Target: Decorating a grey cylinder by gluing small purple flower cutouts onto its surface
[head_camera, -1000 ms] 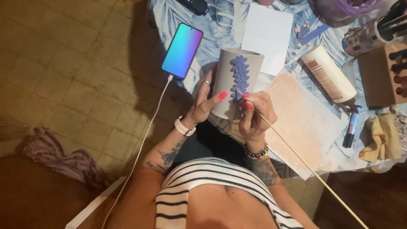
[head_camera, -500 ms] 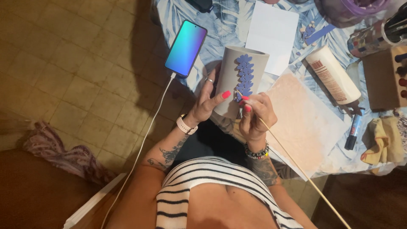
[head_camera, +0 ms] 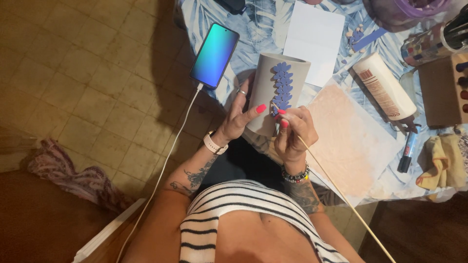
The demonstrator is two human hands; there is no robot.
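A grey cylindrical cup (head_camera: 271,87) lies tilted toward me at the table's near edge, a column of small blue-purple petal pieces (head_camera: 282,86) stuck down its side. My left hand (head_camera: 240,116) grips the cup from the left, thumb across its lower wall. My right hand (head_camera: 292,131) pinches a long thin wooden stick (head_camera: 341,192), whose tip touches the lowest petals. The stick's far end runs off toward the lower right.
A lit phone (head_camera: 214,55) on a white cable (head_camera: 168,156) hangs over the table's left edge. White paper (head_camera: 314,36), a pinkish sheet (head_camera: 348,141), a glue bottle (head_camera: 385,87), a marker (head_camera: 407,152), a yellow cloth (head_camera: 441,163) and a wooden box (head_camera: 441,90) lie to the right.
The view shifted slightly. My right hand and the stick tip stay at the lowest petals with only small movement. The left hand keeps its grip.
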